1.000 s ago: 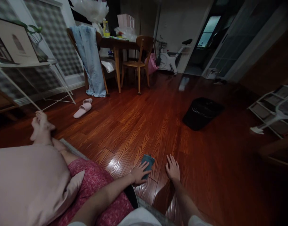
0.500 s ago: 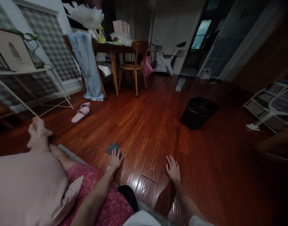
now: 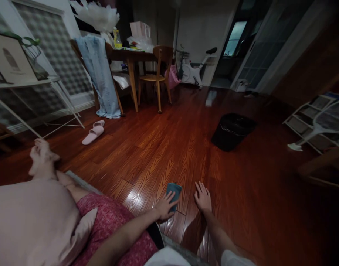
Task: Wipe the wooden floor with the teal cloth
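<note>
A small teal cloth [image 3: 175,187], folded flat, lies on the reddish wooden floor [image 3: 147,151]. My left hand [image 3: 165,207] presses on it from above, fingers spread over its surface, and the cloth's upper end and right side show past them. To the right, my right hand [image 3: 203,199] rests palm down on the boards with its fingers stretched out and nothing in them. A short gap separates it from the cloth.
A black bin [image 3: 231,131] stands ahead on the right. Pink slippers [image 3: 93,133] lie at the left near a white side table [image 3: 44,82]. A wooden chair [image 3: 160,70] is farther back. A pale cushion [image 3: 33,221] and another person's bare legs [image 3: 46,160] are at left.
My left hand has slid the teal cloth across the floor to the right and slightly nearer me, turning it. My right hand has stayed in place. The view has shifted slightly.
</note>
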